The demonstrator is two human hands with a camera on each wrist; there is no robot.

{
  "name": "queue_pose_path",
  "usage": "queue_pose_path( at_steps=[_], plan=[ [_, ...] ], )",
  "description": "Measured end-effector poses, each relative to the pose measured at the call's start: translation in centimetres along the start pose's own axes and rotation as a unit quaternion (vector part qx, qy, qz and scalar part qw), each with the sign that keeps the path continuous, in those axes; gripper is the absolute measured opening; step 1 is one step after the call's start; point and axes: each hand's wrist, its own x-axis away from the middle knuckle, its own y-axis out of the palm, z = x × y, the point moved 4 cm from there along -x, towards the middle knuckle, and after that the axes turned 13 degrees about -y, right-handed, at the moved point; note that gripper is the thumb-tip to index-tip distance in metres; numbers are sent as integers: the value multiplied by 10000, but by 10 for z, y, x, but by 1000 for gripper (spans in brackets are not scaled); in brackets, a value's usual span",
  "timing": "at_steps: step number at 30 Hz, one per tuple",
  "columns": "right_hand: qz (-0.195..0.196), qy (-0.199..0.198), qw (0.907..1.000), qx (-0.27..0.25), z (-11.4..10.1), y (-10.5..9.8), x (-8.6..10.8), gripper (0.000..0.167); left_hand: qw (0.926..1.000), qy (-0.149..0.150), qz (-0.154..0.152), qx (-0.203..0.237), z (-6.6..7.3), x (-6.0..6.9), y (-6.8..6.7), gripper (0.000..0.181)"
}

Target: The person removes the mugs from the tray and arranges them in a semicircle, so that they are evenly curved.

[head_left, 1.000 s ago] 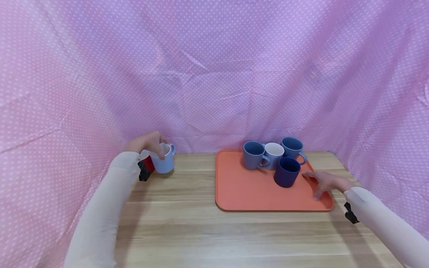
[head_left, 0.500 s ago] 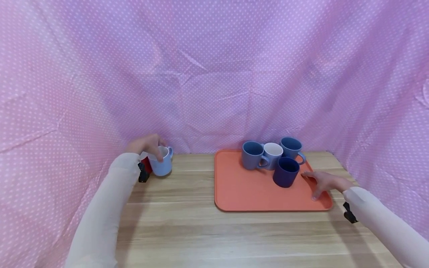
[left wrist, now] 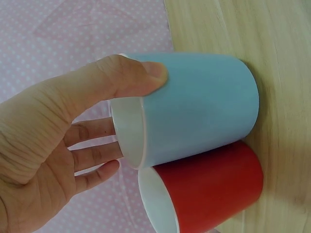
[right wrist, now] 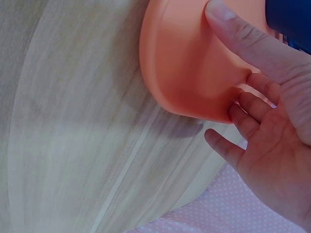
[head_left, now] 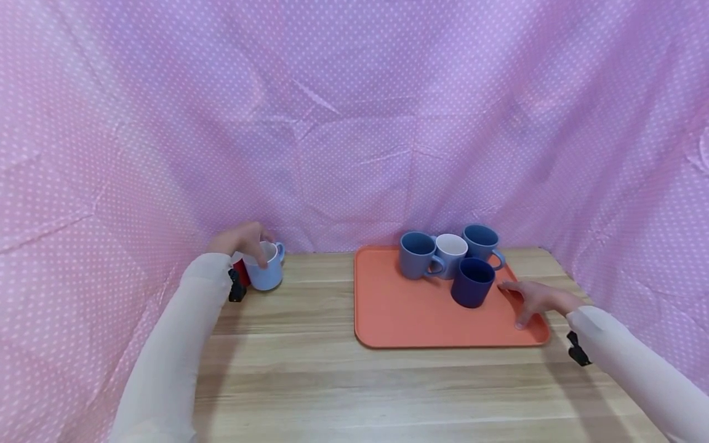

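My left hand (head_left: 242, 240) grips a light blue mug (left wrist: 201, 107) at its rim, thumb on the outer wall and fingers toward the far side. The mug stands upright on the table beside a red mug (left wrist: 214, 191), mostly hidden in the head view. My right hand (head_left: 534, 299) rests its thumb and fingertips on the right part of the orange tray (head_left: 410, 320). Fingers and thumb are spread, with no mug between them. Nearest to it on the tray is a dark navy mug (head_left: 471, 292).
Behind the navy mug stand a grey-blue mug (head_left: 416, 261), a pale mug with a white inside (head_left: 450, 264) and another grey-blue mug (head_left: 479, 243), grouped along the tray's back. A pink dotted cloth (head_left: 354, 154) hangs behind the wooden table (head_left: 310, 369).
My left hand and the light blue mug have moved slightly left and down, closer to the red mug, then stayed nearly still. The right hand keeps its place on the tray.
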Motion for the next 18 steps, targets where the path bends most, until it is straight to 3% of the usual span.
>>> queue_pose_path(
  at_steps=[18],
  plan=[
    [-57, 39, 10000, 29, 6, 0, 0, 103, 9995, -76, -166, 271, -4, 0, 11, 70]
  ],
)
